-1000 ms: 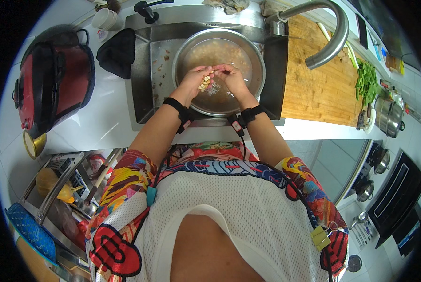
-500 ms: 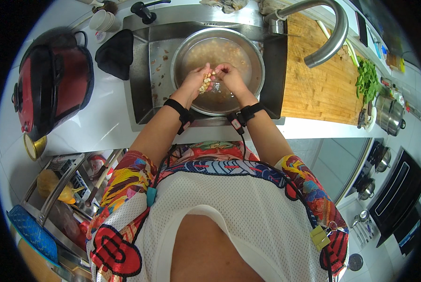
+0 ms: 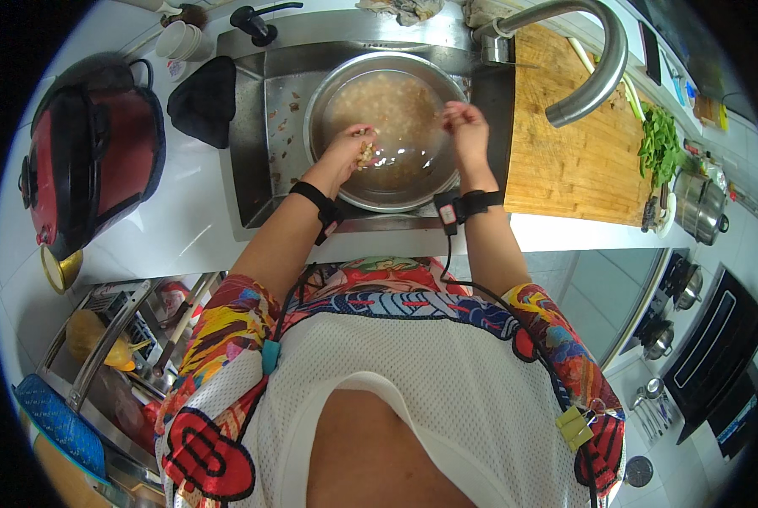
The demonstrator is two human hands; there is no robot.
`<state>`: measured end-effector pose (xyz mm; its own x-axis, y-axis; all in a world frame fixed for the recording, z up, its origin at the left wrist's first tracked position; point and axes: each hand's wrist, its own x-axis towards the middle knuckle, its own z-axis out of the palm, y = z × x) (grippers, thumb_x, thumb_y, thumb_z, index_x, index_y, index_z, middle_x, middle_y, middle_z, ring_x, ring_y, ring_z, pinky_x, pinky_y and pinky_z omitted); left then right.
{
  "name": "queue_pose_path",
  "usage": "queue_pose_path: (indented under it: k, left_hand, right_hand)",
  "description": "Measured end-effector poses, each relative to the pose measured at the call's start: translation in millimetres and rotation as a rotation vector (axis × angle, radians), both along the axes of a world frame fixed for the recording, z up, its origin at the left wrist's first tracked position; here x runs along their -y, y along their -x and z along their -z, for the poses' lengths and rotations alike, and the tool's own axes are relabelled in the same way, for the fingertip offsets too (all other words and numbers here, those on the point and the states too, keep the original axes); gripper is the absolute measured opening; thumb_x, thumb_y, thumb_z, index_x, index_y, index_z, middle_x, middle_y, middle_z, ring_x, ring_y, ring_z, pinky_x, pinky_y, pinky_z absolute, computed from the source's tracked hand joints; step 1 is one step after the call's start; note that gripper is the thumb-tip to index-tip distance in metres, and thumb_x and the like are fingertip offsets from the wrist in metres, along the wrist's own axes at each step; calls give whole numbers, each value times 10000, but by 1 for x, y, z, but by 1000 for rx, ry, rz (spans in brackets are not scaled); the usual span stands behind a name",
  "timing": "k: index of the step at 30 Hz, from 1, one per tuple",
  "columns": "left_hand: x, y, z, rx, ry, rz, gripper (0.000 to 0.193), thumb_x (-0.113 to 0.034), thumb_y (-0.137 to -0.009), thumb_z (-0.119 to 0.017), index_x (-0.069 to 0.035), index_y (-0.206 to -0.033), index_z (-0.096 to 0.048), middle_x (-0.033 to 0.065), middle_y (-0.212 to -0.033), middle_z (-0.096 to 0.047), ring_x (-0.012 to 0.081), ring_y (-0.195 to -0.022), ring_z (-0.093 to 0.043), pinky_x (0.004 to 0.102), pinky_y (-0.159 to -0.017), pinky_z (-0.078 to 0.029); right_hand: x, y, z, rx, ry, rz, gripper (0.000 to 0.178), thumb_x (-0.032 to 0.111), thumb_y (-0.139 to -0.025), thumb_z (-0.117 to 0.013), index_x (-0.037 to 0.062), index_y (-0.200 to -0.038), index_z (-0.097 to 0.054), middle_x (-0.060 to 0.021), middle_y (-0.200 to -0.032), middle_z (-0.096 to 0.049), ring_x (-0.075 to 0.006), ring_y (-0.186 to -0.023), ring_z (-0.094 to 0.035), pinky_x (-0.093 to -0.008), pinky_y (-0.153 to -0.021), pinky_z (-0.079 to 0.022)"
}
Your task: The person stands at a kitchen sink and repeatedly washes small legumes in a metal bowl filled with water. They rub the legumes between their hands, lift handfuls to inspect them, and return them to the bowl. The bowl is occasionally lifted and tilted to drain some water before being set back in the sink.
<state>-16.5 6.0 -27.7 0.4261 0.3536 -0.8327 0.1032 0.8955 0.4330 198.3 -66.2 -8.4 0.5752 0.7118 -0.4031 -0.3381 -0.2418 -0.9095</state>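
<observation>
A round metal basin (image 3: 318, 173) stands in the sink, holding cloudy water with many pale beans (image 3: 387, 89) under the surface. My left hand (image 3: 345, 152) is cupped over the basin's left part, with a small heap of wet, yellowish beans (image 3: 365, 154) in its palm and fingers. Over the basin's right rim is my right hand (image 3: 469, 127), apart from the left, its fingers curled together. What its fingertips hold, if anything, is too small to make out. Both wrists wear black straps with small devices.
Brown scraps lie on the floor of the sink (image 3: 248, 169) left of the basin. A faucet (image 3: 603, 51) arches over the wooden cutting board (image 3: 565, 152) at right, near leafy greens (image 3: 660, 144). At left are a black cloth (image 3: 203, 102) and a red cooker (image 3: 99, 157).
My right hand has moved away from the left hand, rightward to the basin's right rim. My left hand has shifted slightly left and still holds beans.
</observation>
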Motion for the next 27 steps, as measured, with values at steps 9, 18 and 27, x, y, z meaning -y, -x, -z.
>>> queue_pose_path:
  k: [9, 18, 27]
  left_hand:
    - [2, -3, -2, -43, -50, 170, 441, -159, -862, -538, -164, -1289, -430, 36, -1124, -514, 140, -982, -503, 328, -797, -453]
    - [-3, 0, 22, -117, -48, 37, 303, -100, -881, -479, -92, -1184, -490, 64, -1003, -586, 180, -886, -581, 324, -770, -491]
    - [-6, 15, 30, -94, -27, -105, 192, -132, -930, -419, -87, -1088, -517, 32, -755, -549, 132, -667, -557, 294, -610, -519]
  right_hand:
    - [-18, -83, 55, 1120, 575, -261, 365, 114, -825, -599, 8, -1168, -532, -150, -963, -628, -191, -862, -592, -274, -795, -461]
    - [-19, -42, 60, 388, 232, -135, 100, 64, -866, -528, 34, -834, -618, -26, -655, -576, -90, -551, -522, -239, -512, -422]
    - [-9, 1, 121, 1085, 689, -740, 311, 225, -783, -548, 68, -1049, -592, -203, -1062, -593, -365, -973, -571, -429, -828, -464]
